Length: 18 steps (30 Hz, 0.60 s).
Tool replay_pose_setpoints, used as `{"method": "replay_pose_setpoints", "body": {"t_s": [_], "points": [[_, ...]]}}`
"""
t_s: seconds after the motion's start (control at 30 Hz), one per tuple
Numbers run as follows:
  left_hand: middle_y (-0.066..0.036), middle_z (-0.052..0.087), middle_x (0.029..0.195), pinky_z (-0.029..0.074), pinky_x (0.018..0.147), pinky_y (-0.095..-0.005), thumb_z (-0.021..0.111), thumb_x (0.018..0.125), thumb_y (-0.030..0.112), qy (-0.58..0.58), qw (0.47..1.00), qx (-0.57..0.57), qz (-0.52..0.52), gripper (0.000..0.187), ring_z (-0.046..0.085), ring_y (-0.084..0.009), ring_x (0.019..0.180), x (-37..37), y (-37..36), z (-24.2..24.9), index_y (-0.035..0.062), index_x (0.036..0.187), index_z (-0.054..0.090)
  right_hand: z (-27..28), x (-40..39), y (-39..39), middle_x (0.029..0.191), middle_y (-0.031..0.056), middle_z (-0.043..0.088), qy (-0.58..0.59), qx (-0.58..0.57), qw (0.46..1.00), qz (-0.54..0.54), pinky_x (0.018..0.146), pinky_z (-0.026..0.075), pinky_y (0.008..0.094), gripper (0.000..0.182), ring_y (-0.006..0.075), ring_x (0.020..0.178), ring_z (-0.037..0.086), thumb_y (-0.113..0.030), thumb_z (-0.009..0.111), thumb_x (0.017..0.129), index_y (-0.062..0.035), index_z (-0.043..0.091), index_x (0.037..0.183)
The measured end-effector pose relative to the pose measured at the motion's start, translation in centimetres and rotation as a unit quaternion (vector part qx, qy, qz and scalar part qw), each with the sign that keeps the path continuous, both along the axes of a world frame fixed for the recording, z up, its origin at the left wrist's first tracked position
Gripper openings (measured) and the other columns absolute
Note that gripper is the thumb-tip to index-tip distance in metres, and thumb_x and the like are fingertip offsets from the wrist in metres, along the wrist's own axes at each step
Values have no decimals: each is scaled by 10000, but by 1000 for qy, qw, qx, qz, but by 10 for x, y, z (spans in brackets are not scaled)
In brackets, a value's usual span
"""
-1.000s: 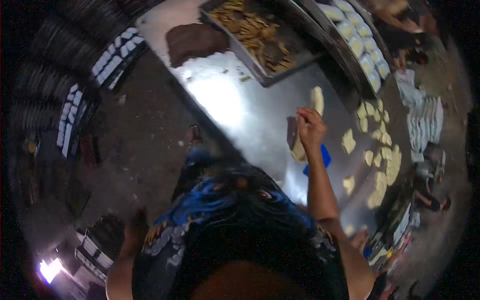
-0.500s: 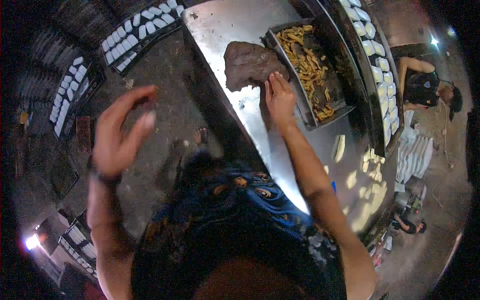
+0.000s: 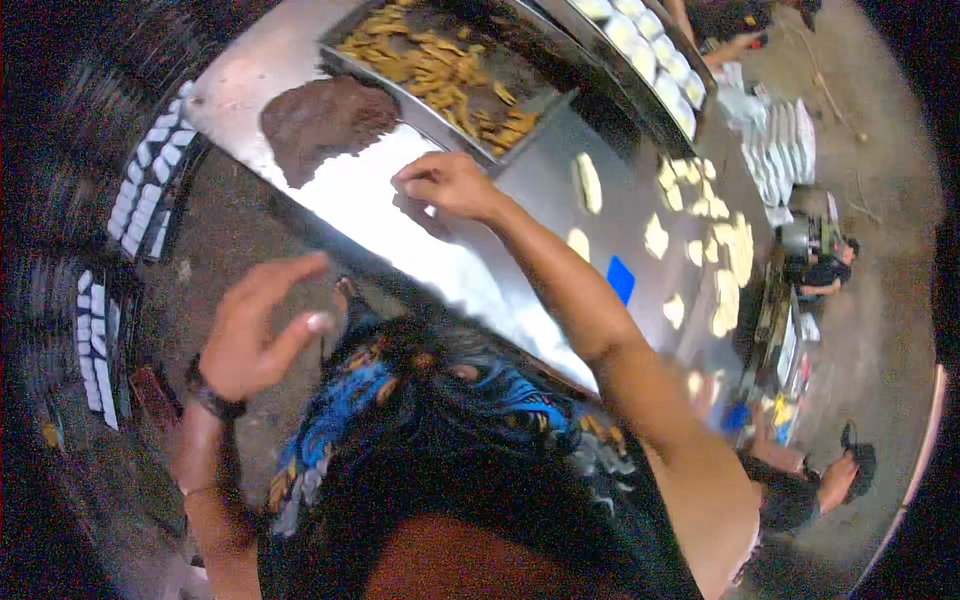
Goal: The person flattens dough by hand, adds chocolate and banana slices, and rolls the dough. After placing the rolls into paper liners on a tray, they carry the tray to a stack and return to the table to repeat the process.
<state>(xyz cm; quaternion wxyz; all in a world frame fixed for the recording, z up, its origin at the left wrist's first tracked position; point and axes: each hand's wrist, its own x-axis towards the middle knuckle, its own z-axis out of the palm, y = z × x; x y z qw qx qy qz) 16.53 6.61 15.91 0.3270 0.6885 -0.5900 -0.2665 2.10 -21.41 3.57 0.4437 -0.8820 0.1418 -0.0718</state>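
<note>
Lump (image 3: 330, 125), brown and flat, sits toward the bench's left corner, close to the near edge. From my right hand (image 3: 445, 185) it's left and a bit farther out; from my left hand (image 3: 258, 325) it's ahead, across the bench (image 3: 235, 90) edge. Right is nearer. No clear long axis, it's about as wide as it is deep. Right: over the bench, fingertips closed to the thumb. Dark patch under them, can't tell if it's a held bit or shadow. Left: off the near edge above the floor, fingers half curled, thumb apart, nothing in it.

Tray (image 3: 450, 130) is just beside the lump's right side, can't tell if touching; holds yellow-brown strips (image 3: 430, 65). Rack (image 3: 625, 85) past it holds rows of pale pieces (image 3: 640, 45). Dough strip (image 3: 589, 184) lies on the bench right of the tray, apart from the blue card (image 3: 620, 280).
</note>
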Motion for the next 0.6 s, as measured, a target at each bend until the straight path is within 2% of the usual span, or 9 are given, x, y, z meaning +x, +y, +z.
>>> {"method": "replay_pose_setpoints", "body": {"t_s": [0.1,0.13,0.2,0.27,0.33,0.37,0.47,0.5,0.6], "points": [[-196,580,1175,419,965,-400,601,848,237,78,994,8,-79,386,545,-336,1119,-69,-33,-49,21,1168,571,14,-109,-11,1001,117,675,40,300,946,-116,782,501,281,255,170,827,633,-85,566,849,15,655,1065],[-203,572,1185,410,981,-403,581,865,237,90,990,-8,-111,367,530,-336,1145,-97,-50,-71,21,1162,571,14,-146,-17,967,86,696,78,270,944,-174,828,504,300,294,174,895,645,-88,563,793,-21,674,1057],[-201,568,1206,378,1027,-413,537,883,234,89,985,-41,-143,358,497,-331,1196,-152,-82,-98,32,1177,567,26,-208,-23,1035,94,684,84,156,952,-250,854,493,302,295,171,934,638,-89,591,800,-34,670,1079],[-197,512,1292,334,1069,-428,550,857,186,47,961,-184,-200,389,425,-329,1270,-204,-126,-143,42,1218,549,19,-251,-37,1091,142,648,52,37,961,-269,830,494,280,330,175,945,632,7,549,804,-20,651,1117],[-185,442,1368,297,1086,-463,581,818,118,6,966,-143,-215,414,358,-323,1321,-249,-159,-151,37,1222,543,2,-278,-48,1085,143,645,17,-26,955,-296,822,496,286,342,178,934,633,15,535,804,-15,643,1127],[-189,424,1381,290,1087,-475,579,816,114,-15,968,-129,-213,408,340,-327,1331,-270,-165,-163,30,1213,543,1,-275,-43,1052,173,638,-41,-50,955,-290,813,503,315,353,231,886,649,29,536,771,-5,645,1104],[-199,388,1404,275,1088,-505,568,815,119,-60,967,-103,-227,381,306,-336,1349,-296,-171,-182,22,1184,551,-41,-275,-29,996,220,620,-15,-263,944,-200,792,508,367,309,308,816,642,24,545,745,9,653,1034],[-201,389,1402,275,1087,-512,561,820,134,-57,962,-100,-247,368,310,-338,1347,-289,-162,-183,28,1172,559,-34,-274,-25,890,213,618,-52,-349,924,-145,747,501,417,213,354,776,614,-36,579,722,-3,667,913],[-121,298,1480,238,1124,-473,569,848,167,-52,953,12,-299,376,239,-313,1385,-285,-150,-179,59,1206,541,-22,-268,-56,805,166,626,30,-376,925,-36,699,496,424,145,351,749,602,-86,591,729,-33,674,834]]}}
